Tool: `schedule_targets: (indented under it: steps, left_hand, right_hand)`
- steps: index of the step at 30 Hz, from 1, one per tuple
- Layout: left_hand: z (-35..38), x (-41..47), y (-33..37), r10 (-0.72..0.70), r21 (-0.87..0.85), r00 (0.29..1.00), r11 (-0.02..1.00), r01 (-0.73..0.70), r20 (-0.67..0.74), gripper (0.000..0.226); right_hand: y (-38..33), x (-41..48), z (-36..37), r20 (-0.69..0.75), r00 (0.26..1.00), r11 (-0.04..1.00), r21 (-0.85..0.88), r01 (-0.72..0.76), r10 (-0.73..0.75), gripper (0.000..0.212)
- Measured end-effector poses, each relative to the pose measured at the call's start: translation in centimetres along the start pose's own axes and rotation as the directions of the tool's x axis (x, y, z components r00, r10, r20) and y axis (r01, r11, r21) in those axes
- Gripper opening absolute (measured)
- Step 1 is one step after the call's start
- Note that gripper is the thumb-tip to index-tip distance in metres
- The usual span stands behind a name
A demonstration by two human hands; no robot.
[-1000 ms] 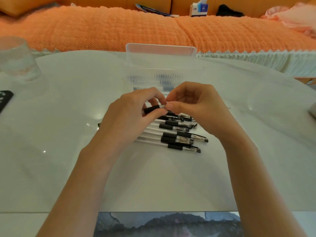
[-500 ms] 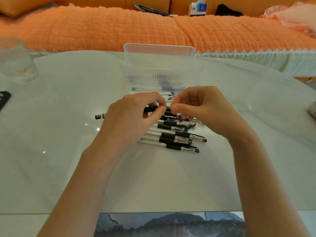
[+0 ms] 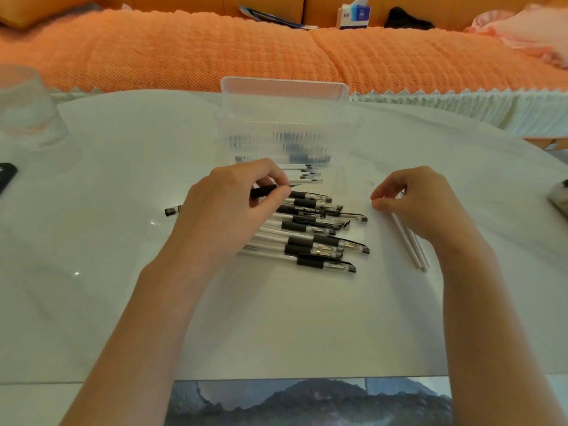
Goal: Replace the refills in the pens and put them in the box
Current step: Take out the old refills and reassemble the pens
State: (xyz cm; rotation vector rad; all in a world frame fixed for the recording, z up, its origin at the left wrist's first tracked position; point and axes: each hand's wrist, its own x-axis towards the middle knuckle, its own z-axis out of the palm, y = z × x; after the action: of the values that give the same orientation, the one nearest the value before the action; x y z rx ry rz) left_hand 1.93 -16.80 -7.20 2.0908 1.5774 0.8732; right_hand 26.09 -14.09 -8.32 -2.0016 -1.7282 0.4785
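Observation:
Several clear pens with black grips [image 3: 319, 241] lie in a pile at the middle of the white table. My left hand [image 3: 233, 207] grips one pen [image 3: 264, 190] above the pile, and its back end sticks out to the left. My right hand [image 3: 412, 201] is to the right of the pile, its fingertips pinching the upper end of thin white refills [image 3: 410, 244] that lie on the table. Behind the pile stands a clear plastic box [image 3: 282, 133] with its lid up and dark pens inside. More thin refills [image 3: 304, 176] lie just in front of the box.
A drinking glass [image 3: 26, 109] stands at the far left, with a black phone [image 3: 6, 178] at the left edge. Part of an object [image 3: 560, 196] shows at the right edge. An orange sofa [image 3: 215, 53] with a tissue box [image 3: 353, 15] runs behind the table.
My right hand has left the pen tip and moved right to the loose refills. My left hand has stayed above the pile with the pen in it.

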Motion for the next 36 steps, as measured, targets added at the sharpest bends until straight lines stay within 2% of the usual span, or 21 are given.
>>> schedule_targets:
  steps: [8, 12, 14, 17, 20, 31, 33, 36]
  left_hand:
    - [-0.1, -0.1, -0.2, -0.019, 0.008, 0.999, 1.0, 0.019, 0.03, 0.004]
    - [-0.2, 0.0, -0.2, -0.021, -0.003, 0.999, 1.0, 0.021, 0.037, 0.004]
    - [-0.2, 0.0, -0.2, -0.023, -0.021, 0.999, 1.0, 0.024, 0.038, 0.005]
    - [-0.2, 0.0, -0.3, -0.027, -0.029, 0.999, 0.999, 0.028, 0.038, 0.006]
    - [-0.2, 0.0, -0.3, -0.028, -0.037, 0.999, 0.999, 0.029, 0.039, 0.007]
    - [-0.1, 0.0, -0.4, -0.021, -0.033, 0.998, 0.999, 0.023, 0.055, 0.006]
    - [-0.1, 0.0, -0.4, -0.014, -0.039, 0.998, 0.999, 0.016, 0.061, 0.006]
    - [0.0, 0.0, -0.5, 0.003, -0.064, 0.998, 0.998, 0.001, 0.061, 0.006]
  right_hand:
    - [-0.1, -0.1, 0.0, 0.004, 1.0, 1.0, 0.01, -0.006, 0.006, 0.013]
    - [-0.3, -0.6, -0.4, -0.03, 0.999, 0.998, 0.04, 0.041, -0.039, 0.011]
    - [-0.9, -1.2, -0.8, 0.019, 0.994, 0.989, 0.105, 0.101, -0.104, 0.009]
    - [-1.9, -2.0, -0.7, 0.17, 0.962, 0.969, 0.159, 0.189, -0.215, 0.006]
    - [-2.2, -2.2, -0.3, 0.248, 0.938, 0.967, 0.146, 0.21, -0.241, 0.009]
    - [-2.0, -2.1, 0.2, 0.27, 0.943, 0.981, 0.073, 0.181, -0.194, 0.011]
    - [-2.1, -2.1, 0.1, 0.217, 0.952, 0.973, 0.129, 0.19, -0.215, 0.009]
    - [-2.7, -2.3, -0.5, 0.096, 0.962, 0.905, 0.375, 0.202, -0.254, 0.005]
